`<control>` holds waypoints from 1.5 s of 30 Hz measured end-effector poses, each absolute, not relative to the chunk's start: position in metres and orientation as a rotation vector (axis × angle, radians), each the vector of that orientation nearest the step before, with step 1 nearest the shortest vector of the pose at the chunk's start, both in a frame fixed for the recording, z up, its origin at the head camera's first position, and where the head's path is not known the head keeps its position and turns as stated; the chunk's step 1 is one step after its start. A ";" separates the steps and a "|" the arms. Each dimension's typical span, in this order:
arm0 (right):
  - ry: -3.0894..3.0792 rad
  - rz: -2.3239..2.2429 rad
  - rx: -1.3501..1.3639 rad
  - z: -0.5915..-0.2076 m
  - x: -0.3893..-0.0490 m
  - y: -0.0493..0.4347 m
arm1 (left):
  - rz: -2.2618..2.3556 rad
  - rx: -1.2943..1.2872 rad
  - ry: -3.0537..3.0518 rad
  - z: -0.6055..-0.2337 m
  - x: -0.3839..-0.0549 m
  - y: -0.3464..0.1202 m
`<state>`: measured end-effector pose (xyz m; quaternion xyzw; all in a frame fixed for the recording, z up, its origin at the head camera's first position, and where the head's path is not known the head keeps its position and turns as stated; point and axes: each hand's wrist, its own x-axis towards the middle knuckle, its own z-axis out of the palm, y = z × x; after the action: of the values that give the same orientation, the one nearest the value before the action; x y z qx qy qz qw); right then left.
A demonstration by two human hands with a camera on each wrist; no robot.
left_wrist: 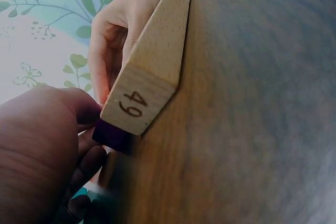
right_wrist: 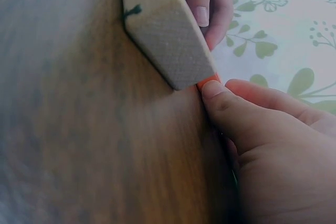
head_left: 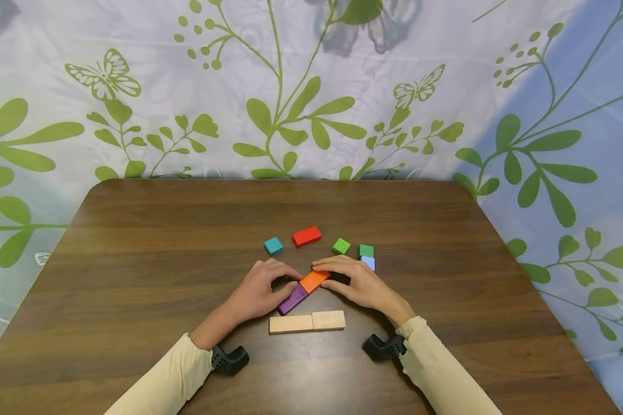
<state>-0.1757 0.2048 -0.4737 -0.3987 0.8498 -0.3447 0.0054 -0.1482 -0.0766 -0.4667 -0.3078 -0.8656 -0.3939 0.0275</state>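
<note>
A purple block (head_left: 293, 301) and an orange block (head_left: 314, 280) lie end to end in a slanted line on the table. My left hand (head_left: 262, 290) holds the purple block near the joint, its thumb on the block's upper side and index fingertip close to the orange end. With thumb and fingers on opposite sides, my right hand (head_left: 357, 282) pinches the orange block. Two plain wooden blocks, a left one (head_left: 291, 324) and a right one (head_left: 329, 320), lie end to end nearer me. In the left wrist view, a wooden block (left_wrist: 139, 100) with printed digits hides most of the purple one.
Beyond the hands lie a teal block (head_left: 273, 246), a red block (head_left: 307, 237) and a light green block (head_left: 341, 246). A darker green block (head_left: 366, 251) touches a pale blue block (head_left: 368, 263) beside my right hand. The brown table (head_left: 135, 242) meets a leaf-patterned cloth (head_left: 301, 86) behind.
</note>
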 end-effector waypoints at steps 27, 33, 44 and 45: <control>2.833 -1.275 -1.074 -0.475 -0.176 0.206 | -1.237 -0.901 -2.679 -0.467 -0.149 -0.076; 3.083 -1.355 -0.986 -0.477 -0.180 0.206 | -1.267 -0.888 -2.685 -0.466 -0.148 -0.076; 3.266 -1.249 -0.780 -0.477 -0.181 0.206 | -1.412 -0.875 -2.702 -0.458 -0.152 -0.077; 3.279 -1.212 -0.775 -0.476 -0.182 0.206 | -1.421 -0.869 -2.708 -0.457 -0.153 -0.077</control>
<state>-0.1816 0.2064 -0.4764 -0.2113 0.8937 -0.3304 -0.2181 -0.1533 -0.0768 -0.4567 -0.2733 -0.8516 -0.4469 -0.0190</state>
